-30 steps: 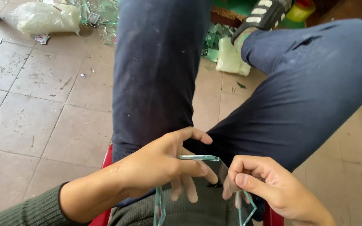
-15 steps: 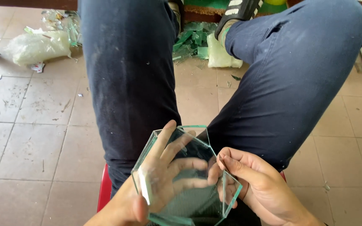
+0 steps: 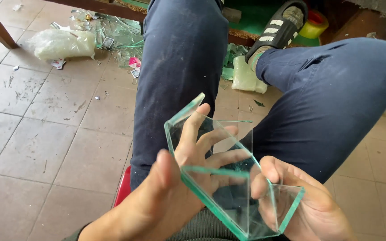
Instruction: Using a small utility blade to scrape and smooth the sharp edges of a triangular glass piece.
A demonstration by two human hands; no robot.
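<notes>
Glass box [image 3: 228, 192], clear panels with green edges, sits tilted over the lap, held between both hands. Left hand [image 3: 188, 174] reaches inside it, fingers [image 3: 211, 138] spread against the panels, thumb on the near rim. Right hand [image 3: 304, 205] cups the box's right end from below, thumb pressed on a panel, seen through the glass. Legs in dark blue trousers [image 3: 179, 67] stretch out over the tiled floor [image 3: 45, 134]. Black striped sandal [image 3: 278, 29] on one foot. Glass scraps [image 3: 112, 40] and a plastic bag [image 3: 61, 43] lie far off on the floor. Yellow tape roll [image 3: 314, 24] beside the sandal.
</notes>
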